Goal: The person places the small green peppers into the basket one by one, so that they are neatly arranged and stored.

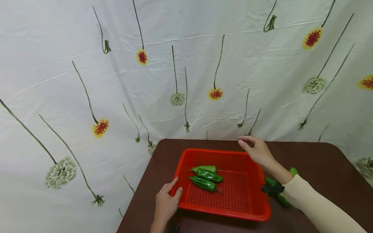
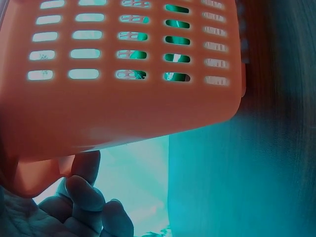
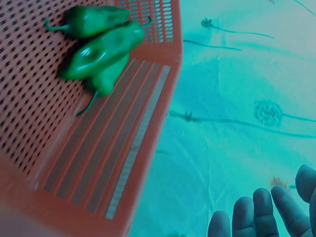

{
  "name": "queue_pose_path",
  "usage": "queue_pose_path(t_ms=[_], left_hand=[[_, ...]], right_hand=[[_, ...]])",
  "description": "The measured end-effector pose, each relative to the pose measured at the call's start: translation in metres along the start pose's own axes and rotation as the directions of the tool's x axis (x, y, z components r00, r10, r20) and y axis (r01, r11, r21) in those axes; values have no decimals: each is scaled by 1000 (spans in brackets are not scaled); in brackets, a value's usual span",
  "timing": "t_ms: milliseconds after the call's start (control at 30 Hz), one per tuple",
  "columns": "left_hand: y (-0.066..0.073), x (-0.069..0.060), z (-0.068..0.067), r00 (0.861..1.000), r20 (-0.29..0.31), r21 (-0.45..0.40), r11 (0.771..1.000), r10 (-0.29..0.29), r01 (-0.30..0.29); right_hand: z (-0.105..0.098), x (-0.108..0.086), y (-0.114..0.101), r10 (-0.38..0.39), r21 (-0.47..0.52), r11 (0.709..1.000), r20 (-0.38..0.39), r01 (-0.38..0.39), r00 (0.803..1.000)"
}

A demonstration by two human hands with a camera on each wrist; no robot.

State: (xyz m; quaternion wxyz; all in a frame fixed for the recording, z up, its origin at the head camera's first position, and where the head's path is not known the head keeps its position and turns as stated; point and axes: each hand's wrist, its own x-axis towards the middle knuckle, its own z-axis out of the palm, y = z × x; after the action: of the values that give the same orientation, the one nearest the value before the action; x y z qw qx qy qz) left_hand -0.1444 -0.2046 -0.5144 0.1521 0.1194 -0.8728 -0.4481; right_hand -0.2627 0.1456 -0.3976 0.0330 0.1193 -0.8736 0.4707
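A red basket [image 1: 224, 214] holds three green peppers [image 1: 209, 175] in its left half. At its left side my left hand [image 1: 166, 204] grips the rim, thumb over the edge; the left wrist view shows this hand's curled fingers [image 2: 85, 193] at the rim of the basket [image 2: 123, 111]. Raised over the back right corner, my right hand [image 1: 258, 153] holds nothing, its fingers loosely bent. In the right wrist view its fingers [image 3: 263, 207] are apart from the basket [image 3: 154, 143] and the peppers [image 3: 106, 52].
More green peppers [image 1: 282, 200] lie on the dark brown table [image 1: 317, 171] right of the basket, partly hidden by my right forearm and the black wrist device [image 1: 273, 189]. A white cloth [image 1: 192, 19] with a flower print hangs behind the table.
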Motion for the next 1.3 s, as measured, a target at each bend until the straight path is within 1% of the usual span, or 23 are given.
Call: queue_pose_path(t_ms=[100, 233, 367, 500, 600, 667, 833, 933, 1033, 1167, 1300], left_hand=[[-1, -1, 0, 1000, 4, 8, 1000, -14, 14], [-1, -2, 0, 1000, 15, 11, 1000, -24, 24], [-1, -3, 2, 1000, 13, 16, 1000, -21, 21], [-2, -3, 3, 1000, 10, 20, 1000, -16, 16], [-2, -3, 3, 1000, 4, 22, 1000, -16, 16], [-2, -3, 3, 1000, -3, 21, 1000, -17, 17], [-1, -1, 3, 1000, -7, 12, 1000, -19, 19], [0, -1, 2, 1000, -3, 12, 1000, -23, 23], [0, -1, 2, 1000, -1, 12, 1000, -26, 26], [-1, 0, 1, 1000, 1, 8, 1000, -28, 28], [-1, 1, 2, 1000, 3, 14, 1000, -15, 15]], right_hand=[[-12, -8, 9, 32, 11, 999, -3, -32, 999], [-29, -19, 17, 56, 28, 998, -31, -55, 998], [-45, -30, 20, 55, 28, 998, -63, -53, 996], [-59, -42, 21, 82, 38, 996, -108, -78, 991], [-67, -50, 23, 101, 88, 992, -142, -89, 985], [-71, -55, 25, 96, 122, 989, -156, -77, 983], [-76, -69, 35, 90, 158, 986, -192, -60, 977], [-79, -80, 45, 113, 186, 980, -207, -75, 972], [-79, -91, 55, 139, 219, 971, -207, -93, 968], [-75, -103, 67, 177, 227, 965, -204, -130, 963], [-65, -115, 78, 221, 225, 959, -207, -174, 953]])
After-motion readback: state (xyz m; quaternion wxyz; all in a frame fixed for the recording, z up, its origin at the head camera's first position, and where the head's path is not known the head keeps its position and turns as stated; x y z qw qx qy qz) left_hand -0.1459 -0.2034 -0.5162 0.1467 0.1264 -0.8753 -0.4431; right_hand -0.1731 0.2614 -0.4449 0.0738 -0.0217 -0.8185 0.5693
